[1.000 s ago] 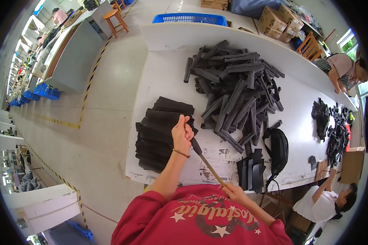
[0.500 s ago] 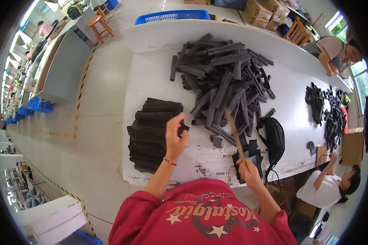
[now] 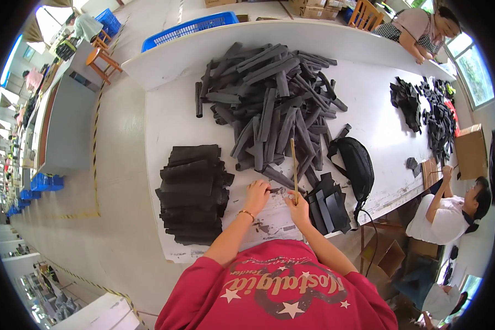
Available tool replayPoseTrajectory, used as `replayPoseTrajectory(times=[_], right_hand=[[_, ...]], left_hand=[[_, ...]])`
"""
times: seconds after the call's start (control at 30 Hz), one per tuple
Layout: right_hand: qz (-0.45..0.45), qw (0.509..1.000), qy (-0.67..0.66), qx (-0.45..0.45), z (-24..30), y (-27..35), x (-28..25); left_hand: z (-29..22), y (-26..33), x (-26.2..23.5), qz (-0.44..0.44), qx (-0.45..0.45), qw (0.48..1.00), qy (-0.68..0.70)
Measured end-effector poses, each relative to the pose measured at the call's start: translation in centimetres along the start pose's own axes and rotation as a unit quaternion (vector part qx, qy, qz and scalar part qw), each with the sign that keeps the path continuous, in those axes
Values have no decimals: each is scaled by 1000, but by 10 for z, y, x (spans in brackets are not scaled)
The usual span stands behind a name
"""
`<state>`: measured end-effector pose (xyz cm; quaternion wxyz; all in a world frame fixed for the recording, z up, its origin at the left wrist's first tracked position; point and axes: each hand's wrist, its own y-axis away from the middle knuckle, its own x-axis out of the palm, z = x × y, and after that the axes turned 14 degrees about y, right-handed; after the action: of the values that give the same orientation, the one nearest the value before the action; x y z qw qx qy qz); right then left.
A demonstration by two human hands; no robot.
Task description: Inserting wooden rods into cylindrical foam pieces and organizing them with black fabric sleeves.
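My right hand is closed around the lower end of a thin wooden stick, which points away from me toward the dark pile. Close to its left, my left hand is low over the table with its fingers bent but apart. Something small and dark shows at its fingertips; I cannot make out what. Beyond both hands lies a large heap of dark grey rolled fabric tubes. On the left, flat black fabric pieces lie overlapping in a neat stack.
Right of the stick are dark flat pieces and a black bag with a cord. A white partition edges the table's far side, with a blue basket behind it. Two people work on the right near more dark pieces.
My left hand has moved from the black stack to the right, beside my right hand. My right hand has shifted left with the stick, now more upright in view. The whole view has turned slightly.
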<state>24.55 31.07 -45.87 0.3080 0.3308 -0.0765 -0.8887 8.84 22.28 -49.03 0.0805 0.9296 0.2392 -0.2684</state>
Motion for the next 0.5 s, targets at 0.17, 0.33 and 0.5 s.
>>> replayPoseTrajectory(times=[0.17,0.33,0.5], right_hand=[[30,997,-76,-5,4,-10,10],[69,992,-89,-63,27,-10,14],[58,982,-22,-180,66,-17,-14]], left_hand=[[-19,9,-20,-11,-24,979,202],[-38,11,-34,68,-115,921,366],[-70,-7,-57,196,-218,885,363]])
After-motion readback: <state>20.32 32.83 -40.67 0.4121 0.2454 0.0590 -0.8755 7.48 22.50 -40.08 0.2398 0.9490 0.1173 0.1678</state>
